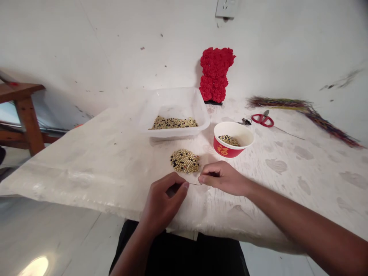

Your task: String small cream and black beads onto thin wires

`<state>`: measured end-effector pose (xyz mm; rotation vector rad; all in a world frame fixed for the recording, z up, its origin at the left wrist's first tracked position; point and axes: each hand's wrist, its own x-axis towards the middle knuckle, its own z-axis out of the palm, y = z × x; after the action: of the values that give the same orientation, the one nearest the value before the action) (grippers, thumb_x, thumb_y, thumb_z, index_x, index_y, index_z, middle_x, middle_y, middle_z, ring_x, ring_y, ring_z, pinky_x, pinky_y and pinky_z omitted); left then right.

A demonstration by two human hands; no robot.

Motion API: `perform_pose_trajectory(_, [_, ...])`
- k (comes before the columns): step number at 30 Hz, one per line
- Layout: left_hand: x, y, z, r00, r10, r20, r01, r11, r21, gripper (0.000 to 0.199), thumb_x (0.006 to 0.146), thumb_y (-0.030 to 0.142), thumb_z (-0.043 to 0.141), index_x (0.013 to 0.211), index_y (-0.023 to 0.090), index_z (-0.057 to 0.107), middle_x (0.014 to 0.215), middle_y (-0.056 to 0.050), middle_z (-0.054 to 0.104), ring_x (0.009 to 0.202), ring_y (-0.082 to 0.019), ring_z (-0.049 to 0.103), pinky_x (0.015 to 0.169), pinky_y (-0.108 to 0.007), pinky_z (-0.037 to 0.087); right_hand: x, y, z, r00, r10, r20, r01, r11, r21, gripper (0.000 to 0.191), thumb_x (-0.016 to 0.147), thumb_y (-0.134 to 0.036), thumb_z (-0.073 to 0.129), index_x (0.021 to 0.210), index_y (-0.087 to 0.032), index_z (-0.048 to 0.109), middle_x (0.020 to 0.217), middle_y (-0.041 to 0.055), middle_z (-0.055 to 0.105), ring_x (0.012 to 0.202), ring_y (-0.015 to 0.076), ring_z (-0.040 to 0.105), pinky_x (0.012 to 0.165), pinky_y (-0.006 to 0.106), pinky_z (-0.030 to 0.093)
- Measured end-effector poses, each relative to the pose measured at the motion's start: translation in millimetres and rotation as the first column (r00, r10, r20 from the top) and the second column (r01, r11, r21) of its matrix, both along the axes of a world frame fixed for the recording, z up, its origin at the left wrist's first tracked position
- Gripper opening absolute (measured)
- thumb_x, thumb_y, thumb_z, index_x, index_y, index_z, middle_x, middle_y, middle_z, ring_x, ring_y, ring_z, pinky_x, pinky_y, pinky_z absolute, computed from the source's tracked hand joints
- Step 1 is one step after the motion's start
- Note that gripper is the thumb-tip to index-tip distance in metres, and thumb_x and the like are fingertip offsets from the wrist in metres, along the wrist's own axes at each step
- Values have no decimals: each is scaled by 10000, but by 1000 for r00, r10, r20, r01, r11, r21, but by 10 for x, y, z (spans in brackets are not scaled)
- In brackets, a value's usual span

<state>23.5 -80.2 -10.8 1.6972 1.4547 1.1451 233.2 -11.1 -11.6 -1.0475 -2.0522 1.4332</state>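
Observation:
A thin dark cord (pixel 195 184) runs between my two hands, just in front of a small pile of beads (pixel 185 161) on the table. My left hand (pixel 166 195) pinches one end between thumb and forefinger. The other end is pinched by my right hand (pixel 222 178), whose fingertips sit close to the pile's right edge. Most of the beads are pale gold, mixed with black and a few coloured ones. Whether any bead is on the cord is too small to tell.
Behind the pile stands a white plastic tub (pixel 178 133) with more beads. To its right is a red and white paper bowl (pixel 233 147), also holding beads. Red-handled scissors (pixel 263 119), keys (pixel 245 121), a bundle of coloured cords (pixel 287 102) and a red rose bear (pixel 215 74) lie or stand farther back.

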Motion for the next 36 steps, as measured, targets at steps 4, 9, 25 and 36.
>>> perform_pose_trajectory(4, [-17,-8,-5,999,-14,-31,14,1000,-19,214,893,298,600,713,189,639,678,13,629,647,-128,559,612,-249,427,6,-52,3,1000,1,-27,-2,1000,-11,305,895,-407,655,735,-149,635,660,-30,533,598,84,430,532,216,327])
perform_pose_trajectory(9, [29,-34,0,997,24,-77,-23,1000,7,216,902,312,602,722,204,651,675,14,637,627,-132,562,627,-260,454,67,-123,31,999,31,-33,-29,998,51,253,887,-356,670,737,-151,669,606,-35,525,563,78,413,501,210,319])
perform_pose_trajectory(25, [89,-37,5,996,-11,-88,18,997,80,164,905,295,614,767,238,683,795,1,680,719,-148,613,676,-265,474,39,-127,-14,950,-179,-257,191,981,23,177,841,-324,741,784,-167,682,643,-50,498,579,73,413,514,206,323])
perform_pose_trajectory(36, [141,-5,54,984,-99,-147,125,976,178,112,905,182,628,824,247,671,820,44,692,743,-96,654,682,-201,494,63,-108,32,926,-183,-329,163,983,-86,157,805,-258,783,755,-157,673,664,-48,503,592,69,422,518,195,321])
